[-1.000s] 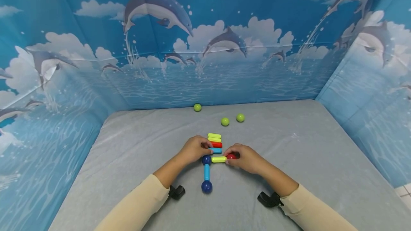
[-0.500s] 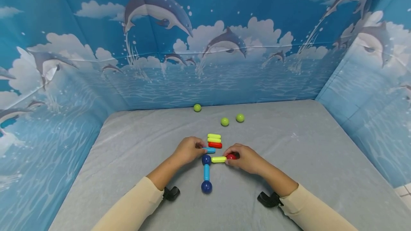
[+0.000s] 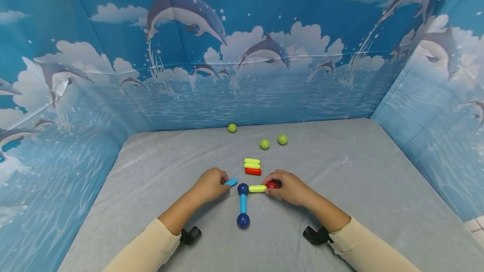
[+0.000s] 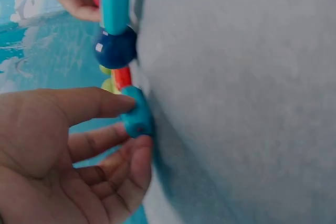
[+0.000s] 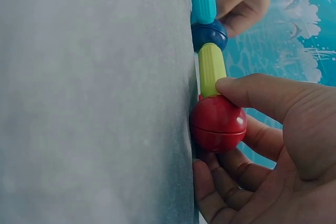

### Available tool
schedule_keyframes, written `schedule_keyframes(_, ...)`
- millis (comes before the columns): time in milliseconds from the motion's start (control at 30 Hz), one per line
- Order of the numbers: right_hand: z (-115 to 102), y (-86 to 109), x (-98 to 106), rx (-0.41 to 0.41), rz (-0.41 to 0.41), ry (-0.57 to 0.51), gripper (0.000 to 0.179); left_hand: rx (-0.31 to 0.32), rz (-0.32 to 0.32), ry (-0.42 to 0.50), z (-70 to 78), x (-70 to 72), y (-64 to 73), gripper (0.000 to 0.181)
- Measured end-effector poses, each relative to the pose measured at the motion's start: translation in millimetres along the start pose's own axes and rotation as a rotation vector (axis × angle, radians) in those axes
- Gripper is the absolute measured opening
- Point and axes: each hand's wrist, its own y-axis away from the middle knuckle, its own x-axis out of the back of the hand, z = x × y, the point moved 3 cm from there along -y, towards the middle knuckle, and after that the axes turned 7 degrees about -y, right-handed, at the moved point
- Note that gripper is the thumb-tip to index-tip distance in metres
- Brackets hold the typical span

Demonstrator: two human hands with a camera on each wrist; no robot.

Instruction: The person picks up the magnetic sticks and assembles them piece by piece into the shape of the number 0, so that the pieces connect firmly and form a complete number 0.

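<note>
My left hand point(image 3: 209, 186) pinches a loose blue rod point(image 3: 231, 182) between thumb and fingers, just left of a dark blue ball point(image 3: 243, 189). In the left wrist view the thumb lies along that blue rod point(image 4: 137, 113). A second blue rod point(image 3: 243, 203) joins this ball to another dark blue ball point(image 3: 243, 221) nearer me. To the right, a yellow-green rod point(image 3: 257, 188) links the upper ball to a red ball point(image 3: 272, 185). My right hand point(image 3: 288, 187) holds this end, its thumb on the yellow-green rod and fingers around the red ball point(image 5: 218, 124).
Beyond the joined pieces lie a red rod point(image 3: 253, 171) and two yellow-green rods point(image 3: 251, 163), side by side. Three green balls, one a far green ball point(image 3: 232, 128), sit toward the back of the grey cloth surface point(image 3: 340, 188). A dolphin-print curtain point(image 3: 242, 91) encloses the back and sides.
My left hand has drawn the loose blue rod away from beside the red rod, leftward and toward me, and the rod is now tilted. My right hand stays in place.
</note>
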Motion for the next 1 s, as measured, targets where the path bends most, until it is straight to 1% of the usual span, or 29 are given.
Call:
schedule_keyframes(100,0,0.3,-1,0.000,0.000,0.006,0.013,0.018,-0.030,0.032,-0.7,0.6,10.8,0.012)
schedule_keyframes(167,0,0.4,-1,0.001,0.003,0.009,0.013,0.038,-0.072,0.100,-1.6,-0.5,17.6,0.014)
schedule_keyframes(300,-1,1.5,-2,0.019,-0.003,0.036,0.015,0.083,-0.168,0.268,-5.0,-4.8,29.2,0.013)
schedule_keyframes(400,-2,2.7,-3,0.038,-0.016,0.062,0.017,0.102,-0.234,0.416,-7.5,-9.4,36.2,0.011)
schedule_keyframes(500,-5,2.8,-3,0.049,-0.021,0.071,0.018,0.097,-0.285,0.557,-8.1,-13.1,42.5,0.012)
schedule_keyframes(567,-6,2.2,-3,0.052,-0.016,0.076,0.019,0.093,-0.312,0.627,-7.7,-15.2,45.2,0.013)
schedule_keyframes(633,-7,1.4,-3,0.055,-0.011,0.085,0.018,0.090,-0.331,0.663,-6.7,-16.4,47.3,0.014)
schedule_keyframes(733,-8,0.0,-3,0.059,-0.005,0.107,0.018,0.102,-0.356,0.691,-5.0,-17.5,49.7,0.012)
schedule_keyframes(867,-11,-1.4,-4,0.064,0.001,0.131,0.016,0.114,-0.391,0.708,-2.3,-18.7,52.4,0.011)
schedule_keyframes(1000,-13,-2.8,-4,0.062,0.007,0.144,0.014,0.118,-0.410,0.716,0.6,-20.3,54.7,0.011)
